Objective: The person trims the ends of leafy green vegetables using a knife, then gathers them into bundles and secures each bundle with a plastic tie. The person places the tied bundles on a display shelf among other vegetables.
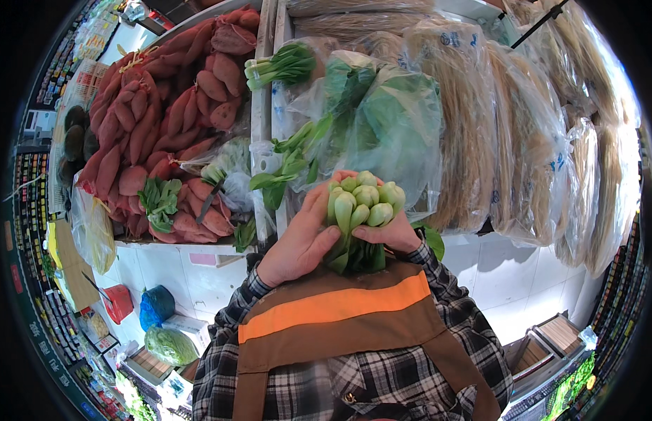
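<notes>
Both my hands wrap a bunch of bok choy [365,202], its pale stem ends facing up and its dark leaves hanging down against my apron [336,331]. My left hand [299,237] grips it from the left, thumb near the stems. From the right, my right hand [394,231] holds it with the thumb across the front; its other fingers are mostly hidden. Just beyond are clear plastic bags of leafy greens [394,116]. Loose green leaves [292,163] lie by the divider, and a tied bunch of greens [284,66] rests farther back.
Netted sweet potatoes [142,116] fill the left bin, with a knife [209,202] lying on them. A tape roll [265,160] sits on the white divider [261,116]. Bagged dried noodles [452,126] cover the right side. On the floor stand a red bucket [118,304] and a blue bag [156,307].
</notes>
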Available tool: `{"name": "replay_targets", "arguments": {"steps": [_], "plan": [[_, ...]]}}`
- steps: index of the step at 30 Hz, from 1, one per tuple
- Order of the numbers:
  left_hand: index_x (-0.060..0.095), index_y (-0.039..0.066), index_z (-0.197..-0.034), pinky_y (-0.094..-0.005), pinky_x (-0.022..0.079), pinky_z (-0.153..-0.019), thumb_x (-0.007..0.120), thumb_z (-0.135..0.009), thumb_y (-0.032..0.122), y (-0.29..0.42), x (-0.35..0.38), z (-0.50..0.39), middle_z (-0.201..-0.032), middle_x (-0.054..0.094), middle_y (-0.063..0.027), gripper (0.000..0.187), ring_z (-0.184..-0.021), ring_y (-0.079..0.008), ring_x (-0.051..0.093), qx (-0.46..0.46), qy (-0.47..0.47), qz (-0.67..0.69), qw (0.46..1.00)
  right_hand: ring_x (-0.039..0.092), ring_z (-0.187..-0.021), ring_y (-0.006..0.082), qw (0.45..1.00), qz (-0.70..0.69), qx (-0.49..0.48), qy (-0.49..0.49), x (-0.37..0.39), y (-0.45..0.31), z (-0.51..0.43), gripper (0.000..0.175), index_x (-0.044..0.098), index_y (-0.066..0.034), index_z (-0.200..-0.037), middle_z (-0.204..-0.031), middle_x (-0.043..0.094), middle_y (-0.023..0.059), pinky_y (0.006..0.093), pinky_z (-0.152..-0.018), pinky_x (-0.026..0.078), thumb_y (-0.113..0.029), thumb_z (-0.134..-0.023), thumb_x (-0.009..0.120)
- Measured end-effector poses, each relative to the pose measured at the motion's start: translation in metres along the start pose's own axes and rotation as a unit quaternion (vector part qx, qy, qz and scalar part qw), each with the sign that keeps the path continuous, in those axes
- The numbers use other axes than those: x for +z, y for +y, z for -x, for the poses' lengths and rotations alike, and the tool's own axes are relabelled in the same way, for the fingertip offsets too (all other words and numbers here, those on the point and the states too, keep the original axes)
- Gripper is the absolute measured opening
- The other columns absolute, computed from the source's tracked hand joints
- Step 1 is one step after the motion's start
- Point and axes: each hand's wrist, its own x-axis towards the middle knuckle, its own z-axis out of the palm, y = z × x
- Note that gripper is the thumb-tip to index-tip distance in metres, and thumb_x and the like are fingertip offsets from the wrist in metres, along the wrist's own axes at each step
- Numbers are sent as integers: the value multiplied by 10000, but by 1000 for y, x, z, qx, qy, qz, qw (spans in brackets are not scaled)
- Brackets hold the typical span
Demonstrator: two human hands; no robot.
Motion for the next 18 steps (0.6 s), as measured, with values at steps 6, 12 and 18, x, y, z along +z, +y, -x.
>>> {"name": "replay_targets", "arguments": {"steps": [6, 12, 18], "plan": [[330, -3, -1505, -499, 287, -1141, 631, -871, 199, 8, 12, 5, -1504, 275, -264, 731, -1343, -468, 315, -7, 106, -304, 947, 521, -1222, 145, 1000, -1, -5, -17, 11, -3, -1, 872, 415, -56, -1394, -1310, 540, 37, 323, -1033, 443, -81, -664, 892], [428, -13, -1450, -477, 314, -1125, 690, -841, 216, 29, -19, 19, -1487, 343, -244, 701, -1351, -427, 352, -20, 14, -283, 959, 543, -1205, 154, 996, 47, 48, -65, 13, -6, -2, 867, 422, -25, -1397, -1312, 569, 60, 331, -1034, 444, -85, -667, 886], [672, -18, -1097, -233, 504, -755, 627, -931, 38, 30, -43, 28, -980, 676, -61, 181, -859, -83, 624, -127, 218, 45, 967, 556, -1164, 140, 986, 24, 105, -128, 25, -8, -13, 855, 438, -22, -1368, -1264, 588, 59, 314, -1020, 452, -58, -641, 886]]}}
